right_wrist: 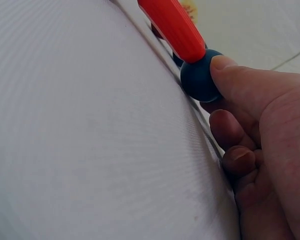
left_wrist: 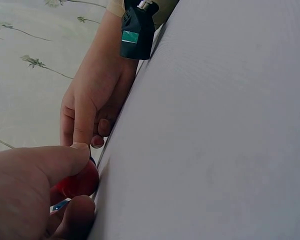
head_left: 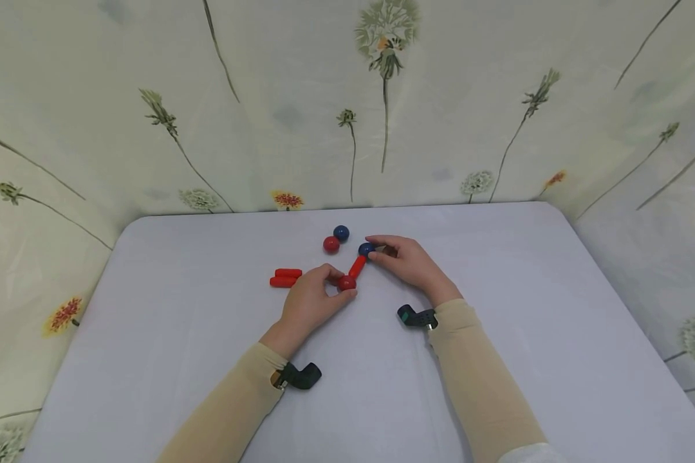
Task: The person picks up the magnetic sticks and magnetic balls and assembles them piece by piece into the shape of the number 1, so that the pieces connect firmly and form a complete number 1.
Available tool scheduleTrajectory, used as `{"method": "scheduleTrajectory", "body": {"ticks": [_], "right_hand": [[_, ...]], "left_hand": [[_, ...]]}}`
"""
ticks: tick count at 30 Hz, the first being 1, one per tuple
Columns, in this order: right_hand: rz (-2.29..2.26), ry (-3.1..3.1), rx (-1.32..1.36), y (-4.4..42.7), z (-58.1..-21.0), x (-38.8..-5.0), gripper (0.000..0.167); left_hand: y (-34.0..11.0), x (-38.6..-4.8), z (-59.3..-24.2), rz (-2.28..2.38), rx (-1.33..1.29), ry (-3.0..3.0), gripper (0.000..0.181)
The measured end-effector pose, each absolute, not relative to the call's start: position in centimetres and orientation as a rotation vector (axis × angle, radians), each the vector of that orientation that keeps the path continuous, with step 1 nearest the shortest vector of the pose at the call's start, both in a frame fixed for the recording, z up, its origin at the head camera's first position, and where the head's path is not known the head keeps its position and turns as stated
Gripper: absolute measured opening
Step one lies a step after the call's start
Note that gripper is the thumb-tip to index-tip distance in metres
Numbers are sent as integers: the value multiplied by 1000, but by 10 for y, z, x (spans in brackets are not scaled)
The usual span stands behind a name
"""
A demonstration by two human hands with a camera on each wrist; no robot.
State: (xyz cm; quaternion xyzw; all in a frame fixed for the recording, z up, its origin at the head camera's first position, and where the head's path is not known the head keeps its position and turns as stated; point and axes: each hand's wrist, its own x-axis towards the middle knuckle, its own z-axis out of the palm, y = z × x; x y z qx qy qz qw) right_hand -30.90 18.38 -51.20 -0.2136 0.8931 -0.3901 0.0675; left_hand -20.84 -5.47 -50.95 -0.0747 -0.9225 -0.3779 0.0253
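My left hand (head_left: 313, 299) pinches a red ball (head_left: 347, 283) between thumb and fingers, low over the table. From that ball a red rod (head_left: 357, 266) runs up and to the right to a blue ball (head_left: 366, 249). The fingers and thumb of my right hand (head_left: 408, 262) grip this blue ball. In the right wrist view the rod (right_wrist: 176, 27) meets the blue ball (right_wrist: 200, 77) end-on. The left wrist view shows the red ball (left_wrist: 82, 181) under my left thumb, while the rod is mostly hidden there.
Behind the hands, a loose red ball (head_left: 331, 244) and a loose blue ball (head_left: 341, 233) lie side by side. Two red rods (head_left: 286, 278) lie parallel left of my left hand. A white cloth (head_left: 197, 334) covers the table, and a flowered curtain (head_left: 301, 141) hangs behind it.
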Motion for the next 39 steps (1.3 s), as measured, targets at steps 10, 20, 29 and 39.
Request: {"method": "scheduleTrajectory", "body": {"ticks": [10, 20, 29, 39], "right_hand": [[-1164, 2700, -652, 184, -511, -309, 45], [-1162, 2700, -655, 184, -511, -312, 42], [-1176, 2684, -640, 184, -509, -311, 43], [-1197, 2683, -622, 183, -509, -311, 44]], "left_hand": [[-54, -209, -511, -1147, -230, -2848, 41], [-53, -210, -510, -1157, -220, -2852, 39], [-52, -211, -510, -1142, -208, -2871, 41], [-54, -209, -509, -1157, -227, -2853, 41]]}}
